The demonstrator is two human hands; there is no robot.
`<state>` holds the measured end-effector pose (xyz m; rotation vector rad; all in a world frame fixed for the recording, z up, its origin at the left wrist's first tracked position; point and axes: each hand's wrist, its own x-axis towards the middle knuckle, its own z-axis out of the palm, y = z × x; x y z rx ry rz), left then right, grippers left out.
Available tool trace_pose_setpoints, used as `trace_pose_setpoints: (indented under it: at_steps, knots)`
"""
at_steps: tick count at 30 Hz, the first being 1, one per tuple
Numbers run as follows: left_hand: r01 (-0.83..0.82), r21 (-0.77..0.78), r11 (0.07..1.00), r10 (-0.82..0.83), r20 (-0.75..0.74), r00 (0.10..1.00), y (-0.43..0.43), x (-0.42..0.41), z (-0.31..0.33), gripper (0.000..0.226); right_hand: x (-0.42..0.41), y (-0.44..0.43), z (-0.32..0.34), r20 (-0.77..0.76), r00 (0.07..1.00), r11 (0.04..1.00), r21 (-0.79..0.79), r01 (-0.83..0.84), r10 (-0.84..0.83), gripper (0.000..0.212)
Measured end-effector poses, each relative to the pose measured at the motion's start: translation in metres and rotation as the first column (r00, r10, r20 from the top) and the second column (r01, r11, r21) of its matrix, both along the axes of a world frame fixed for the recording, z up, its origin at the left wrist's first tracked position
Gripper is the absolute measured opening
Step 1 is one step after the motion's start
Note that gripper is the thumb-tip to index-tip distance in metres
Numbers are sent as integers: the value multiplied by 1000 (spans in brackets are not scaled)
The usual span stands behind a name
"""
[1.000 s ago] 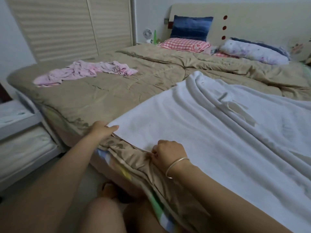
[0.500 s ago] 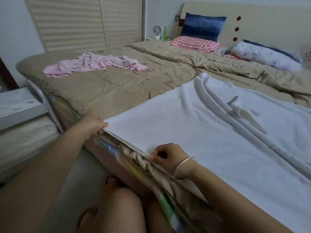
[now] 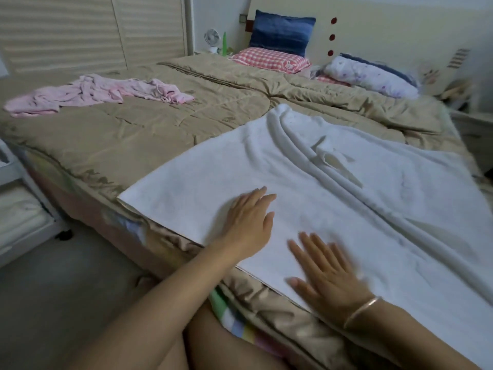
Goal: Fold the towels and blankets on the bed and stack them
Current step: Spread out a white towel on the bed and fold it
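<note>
A large white towel (image 3: pixel 333 198) lies spread over the near right part of the bed, its near edge along the bed's edge, with long wrinkles and a small tear toward its far side. My left hand (image 3: pixel 249 222) rests flat on the towel near its near left corner, fingers apart. My right hand (image 3: pixel 325 279), with a thin bangle on the wrist, lies flat on the towel by its near edge, slightly blurred. A crumpled pink towel (image 3: pixel 93 93) lies on the far left of the bed.
A tan quilt (image 3: pixel 149 134) covers the bed. At the headboard sit a blue pillow (image 3: pixel 281 32), a red checked pillow (image 3: pixel 269 60) and a floral pillow (image 3: pixel 373 76). A low white shelf unit (image 3: pixel 18 209) stands left of the bed on the grey floor.
Both hands let go of the white towel's near edge and moved onto its top surface, now lying flat with fingers spread. The view has shifted a little to the right.
</note>
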<state>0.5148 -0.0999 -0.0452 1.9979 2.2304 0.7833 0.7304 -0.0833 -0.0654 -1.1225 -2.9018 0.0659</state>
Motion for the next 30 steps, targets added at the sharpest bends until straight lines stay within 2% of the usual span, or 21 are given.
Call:
trace_pose_setpoints:
  at_steps: [2, 4, 6, 7, 8, 9, 10, 11, 13, 14, 15, 18, 21, 24, 27, 29, 30]
  knots:
    - [18, -214, 977, -48, -136, 990, 2, 17, -14, 60, 54, -3, 0, 79, 993, 996, 28, 81, -83, 70]
    - [-30, -340, 940, -49, -221, 974, 1, 22, -22, 65, 100, -7, 5, 135, 980, 989, 13, 144, -145, 69]
    - [-51, -390, 919, -51, -245, 968, 2, 24, -22, 66, 134, -12, 18, 242, 953, 982, 1, 187, -181, 81]
    - [-58, -412, 909, -50, -247, 968, 2, 23, -18, 66, 146, -10, 24, 238, 958, 985, -24, 172, -162, 92]
    - [-70, -424, 903, -39, -245, 969, 3, 23, -15, 66, 155, -7, 36, 240, 954, 967, -136, 215, -178, 102]
    - [-90, -421, 903, -18, -246, 969, 4, 24, -10, 65, 161, -3, 49, 213, 956, 942, -225, 249, -201, 109]
    - [-112, -393, 913, 14, -244, 970, 4, 30, -4, 63, 166, 0, 63, 126, 958, 916, -285, 283, -257, 105]
    - [-131, -348, 928, 49, -235, 971, 4, 36, 1, 59, 168, 7, 74, -10, 954, 907, -314, 281, -299, 88]
    - [-119, -256, 959, 84, -143, 986, 8, 57, 10, 48, 166, 22, 86, -206, 905, 895, -337, 291, -372, 34]
    - [-92, -217, 972, 75, -84, 994, 13, 69, 14, 45, 161, 34, 86, -273, 883, 901, -323, 290, -382, 16]
    - [-61, -182, 981, 55, -39, 998, 18, 79, 16, 42, 153, 48, 83, -330, 868, 912, -306, 274, -372, 12]
    - [-3, -86, 996, 3, -3, 1000, 48, 104, 23, 35, 122, 97, 79, -435, 813, 914, -296, 278, -388, 12]
    - [17, -54, 998, -17, 0, 1000, 76, 111, 30, 32, 91, 142, 69, -506, 754, 906, -284, 314, -420, 14]
    - [-10, -61, 998, 11, 15, 1000, 112, 105, 36, 30, 66, 189, 67, -508, 726, 885, -293, 361, -464, 16]
    - [-56, -60, 997, 58, 40, 997, 141, 92, 39, 28, 43, 224, 65, -411, 733, 839, -321, 440, -542, 43]
    - [-75, -56, 996, 78, 50, 996, 159, 83, 37, 29, 24, 244, 64, -259, 711, 743, -396, 539, -653, 70]
    - [-80, -59, 995, 83, 56, 995, 167, 79, 36, 30, 15, 255, 63, -208, 663, 667, -474, 575, -719, 81]
